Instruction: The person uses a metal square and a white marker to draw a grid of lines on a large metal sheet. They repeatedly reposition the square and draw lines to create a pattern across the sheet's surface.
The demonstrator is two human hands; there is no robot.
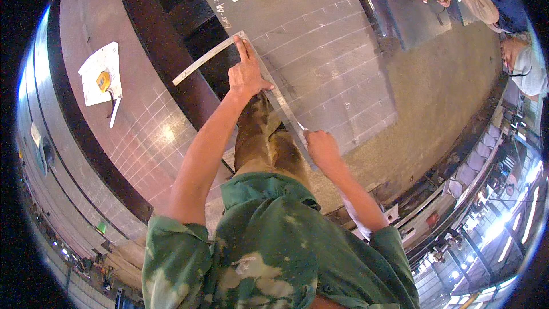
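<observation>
steel square (229, 51): bare matt metal | plate (331, 68): dull grey steel, scribed | left sheet (148, 131): glossy metal | paper (100, 74): white

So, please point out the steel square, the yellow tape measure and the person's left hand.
steel square (200, 63), head view, on its shorter arm.
yellow tape measure (103, 80), head view, on its case.
left hand (246, 75), head view, on its back.

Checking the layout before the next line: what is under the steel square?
The steel square lies on the grey metal plate scored with a grid. The left hand presses it flat; the right hand is at its lower end. One arm overhangs the dark gap. Lines beneath it are covered.
</observation>
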